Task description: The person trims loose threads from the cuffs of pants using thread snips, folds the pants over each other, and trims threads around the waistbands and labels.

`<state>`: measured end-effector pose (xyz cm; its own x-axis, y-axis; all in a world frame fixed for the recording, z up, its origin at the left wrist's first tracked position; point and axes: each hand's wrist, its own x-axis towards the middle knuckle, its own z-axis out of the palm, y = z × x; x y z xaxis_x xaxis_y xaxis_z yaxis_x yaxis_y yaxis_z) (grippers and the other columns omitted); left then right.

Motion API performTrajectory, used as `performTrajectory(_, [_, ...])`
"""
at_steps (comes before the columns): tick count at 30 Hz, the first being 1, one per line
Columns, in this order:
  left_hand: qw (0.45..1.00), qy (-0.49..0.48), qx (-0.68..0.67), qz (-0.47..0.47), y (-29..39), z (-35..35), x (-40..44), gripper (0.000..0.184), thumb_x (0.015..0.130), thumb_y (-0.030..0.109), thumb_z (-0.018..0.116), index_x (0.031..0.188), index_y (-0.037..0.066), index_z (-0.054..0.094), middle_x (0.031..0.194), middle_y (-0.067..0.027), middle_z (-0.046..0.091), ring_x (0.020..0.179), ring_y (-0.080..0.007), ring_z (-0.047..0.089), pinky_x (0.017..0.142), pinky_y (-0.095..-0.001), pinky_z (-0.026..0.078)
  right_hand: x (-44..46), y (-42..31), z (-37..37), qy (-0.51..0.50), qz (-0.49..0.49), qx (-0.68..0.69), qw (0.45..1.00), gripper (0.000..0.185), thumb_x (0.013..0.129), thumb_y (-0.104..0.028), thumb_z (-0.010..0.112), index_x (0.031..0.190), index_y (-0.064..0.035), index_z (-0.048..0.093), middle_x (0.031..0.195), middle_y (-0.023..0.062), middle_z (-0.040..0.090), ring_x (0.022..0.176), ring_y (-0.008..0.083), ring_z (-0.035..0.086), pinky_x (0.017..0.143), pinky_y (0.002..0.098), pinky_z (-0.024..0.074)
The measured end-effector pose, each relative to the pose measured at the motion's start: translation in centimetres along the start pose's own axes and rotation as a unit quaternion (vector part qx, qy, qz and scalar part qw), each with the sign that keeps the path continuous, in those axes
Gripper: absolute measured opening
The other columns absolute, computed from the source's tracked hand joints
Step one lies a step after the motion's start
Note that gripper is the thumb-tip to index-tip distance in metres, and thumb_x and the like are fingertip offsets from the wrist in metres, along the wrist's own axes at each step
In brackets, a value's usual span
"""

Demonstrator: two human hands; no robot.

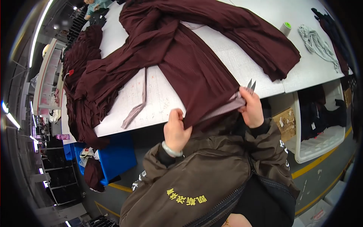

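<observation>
A maroon garment [196, 72] lies spread across the white table, one panel reaching over the front edge toward me. My left hand [176, 132] is closed on that panel's left corner. At its right corner my right hand [251, 108] grips the cloth, where a pale pink inner side shows. Small scissors [251, 84] stick out of my right hand, blades pointing up. The panel is stretched between both hands. A thin pink strip [140, 106] lies on the table left of the panel.
Gathered maroon cloth [85, 83] lies at the left. A thread cone [285, 28] and grey cloth [315, 42] are at the back right. Below the table are a blue bin [121, 157] and a white bin [321, 149] with dark clothes. A person [96, 8] is at the far left.
</observation>
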<state>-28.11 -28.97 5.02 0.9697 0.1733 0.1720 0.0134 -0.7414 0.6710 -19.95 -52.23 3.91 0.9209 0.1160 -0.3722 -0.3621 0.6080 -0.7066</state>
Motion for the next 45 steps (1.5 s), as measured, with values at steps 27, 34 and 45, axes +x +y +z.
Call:
performTrajectory(27, [0.716,0.213,-0.651,-0.136,-15.3,-2.1,27.2,0.039,0.077,0.02,0.074,0.102,-0.007,0.063,0.094,-0.0146,0.067,0.077,-0.0178,0.063,0.073,-0.0266,0.051,-2.1,-1.4,-2.7,-0.036,-0.07,-0.294,0.952,0.017,0.093,-0.013,0.053,0.095,-0.0001,0.065,0.066,0.0056,0.058,0.043,0.0046,0.033,0.041,0.0178,0.0245])
performTrajectory(34, [0.912,-0.183,-0.188,0.314,-4.6,3.8,8.5,0.021,0.065,-0.002,0.066,0.07,0.006,0.047,0.074,-0.0061,0.053,0.073,-0.0276,0.047,0.07,-0.0329,0.042,1.0,-1.1,-4.0,-0.023,0.082,0.15,0.985,0.025,0.093,-0.019,0.056,0.104,0.0019,0.062,0.078,0.0119,0.065,0.042,0.0029,0.03,0.039,0.0171,0.0223])
performTrajectory(45, [0.928,-0.181,-0.2,0.258,5.0,3.8,4.2,0.024,0.067,0.011,0.073,0.086,0.005,0.059,0.082,-0.0064,0.06,0.073,-0.0226,0.055,0.069,-0.0294,0.045,-1.3,1.2,-2.6,-0.024,-0.159,-0.294,0.942,0.006,0.086,-0.009,0.064,0.086,-0.0032,0.063,0.067,-0.0035,0.055,0.055,0.0025,0.038,0.051,0.0153,0.0312])
